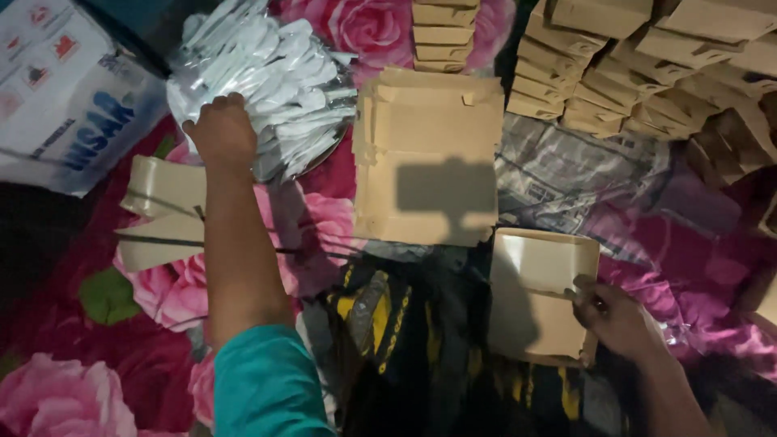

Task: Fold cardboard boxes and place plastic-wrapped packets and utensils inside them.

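The left hand (220, 129) reaches, arm outstretched, into the bag of white plastic spoons (271, 81) on the rose-patterned sheet (65, 324); fingers buried, so whether they are closed I cannot tell; best to pinch one spoon cleanly without dragging the bag; the right hand (611, 316) clamps the edge of an open cardboard box (538, 291) on the lap, beside the flat box blanks (429, 154)

A big white sack (69, 89) with blue letters and small red pictures lies far left at the top. Next to it sits a clear plastic bag (275, 81) full of white spoons. A flat brown box (429, 154) lies in the middle. Stacks of folded brown boxes (647, 65) fill the top right. 1 open brown box (538, 291) sits lower right.
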